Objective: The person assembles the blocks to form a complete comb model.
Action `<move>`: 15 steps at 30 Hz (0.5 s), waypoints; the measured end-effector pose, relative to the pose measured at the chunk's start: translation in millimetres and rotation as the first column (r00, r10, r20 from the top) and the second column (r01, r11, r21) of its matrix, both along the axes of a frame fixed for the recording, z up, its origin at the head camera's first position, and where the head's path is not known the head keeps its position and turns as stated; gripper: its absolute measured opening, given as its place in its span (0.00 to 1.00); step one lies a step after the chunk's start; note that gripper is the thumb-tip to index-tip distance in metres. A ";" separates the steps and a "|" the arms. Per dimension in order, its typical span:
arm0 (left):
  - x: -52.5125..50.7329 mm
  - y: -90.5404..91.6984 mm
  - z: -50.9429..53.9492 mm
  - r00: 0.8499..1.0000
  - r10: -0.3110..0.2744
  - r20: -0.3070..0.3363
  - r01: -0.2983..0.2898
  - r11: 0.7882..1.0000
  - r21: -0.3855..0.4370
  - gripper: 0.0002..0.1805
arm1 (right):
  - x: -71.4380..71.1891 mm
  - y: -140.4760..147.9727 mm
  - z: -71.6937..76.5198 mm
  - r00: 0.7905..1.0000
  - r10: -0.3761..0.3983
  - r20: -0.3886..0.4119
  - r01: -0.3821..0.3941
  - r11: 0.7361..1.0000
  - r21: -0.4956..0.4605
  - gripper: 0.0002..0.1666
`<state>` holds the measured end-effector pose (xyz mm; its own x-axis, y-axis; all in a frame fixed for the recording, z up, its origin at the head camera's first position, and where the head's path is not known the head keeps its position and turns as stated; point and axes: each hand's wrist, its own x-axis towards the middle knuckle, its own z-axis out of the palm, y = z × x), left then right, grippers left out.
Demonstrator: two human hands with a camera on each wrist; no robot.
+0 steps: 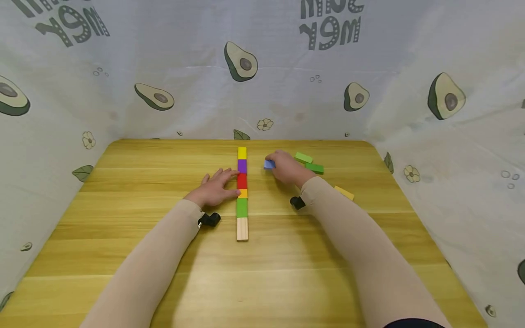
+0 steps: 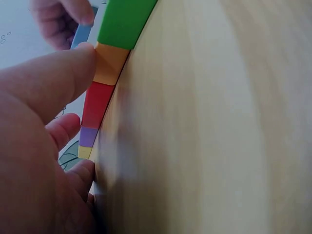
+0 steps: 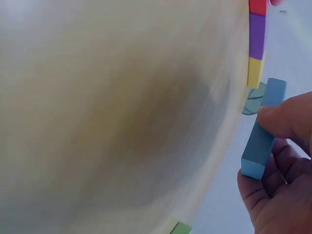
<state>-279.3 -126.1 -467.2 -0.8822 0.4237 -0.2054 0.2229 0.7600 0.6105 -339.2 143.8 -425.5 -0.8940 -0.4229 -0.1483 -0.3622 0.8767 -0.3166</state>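
Observation:
A straight row of coloured blocks runs away from me: a plain wood block point(image 1: 242, 229) nearest, then a green block point(image 1: 242, 207), an orange block point(image 1: 243, 193), a red block point(image 1: 242, 181), a purple block point(image 1: 242, 166) and a yellow block point(image 1: 242, 153). My left hand point(image 1: 214, 189) lies at the row's left side, fingers spread, with the thumb touching the orange block and a fingertip by the red one. To the right of the row my right hand point(image 1: 288, 167) pinches a blue block point(image 3: 263, 129) between thumb and fingers, above the table.
Beyond my right hand lie a light green block point(image 1: 303, 157) and a darker green block point(image 1: 314, 168). A yellow block point(image 1: 344, 193) is partly hidden by the right forearm. The wooden table point(image 1: 246, 282) ends at a printed cloth point(image 1: 197, 109) behind and at the sides.

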 end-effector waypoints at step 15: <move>-1.1 -1.6 -0.9 1.000 -0.011 0.010 0.011 1.000 0.001 0.39 | -53.7 -20.6 -6.1 0.991 -0.117 0.071 0.118 0.993 -0.015 0.29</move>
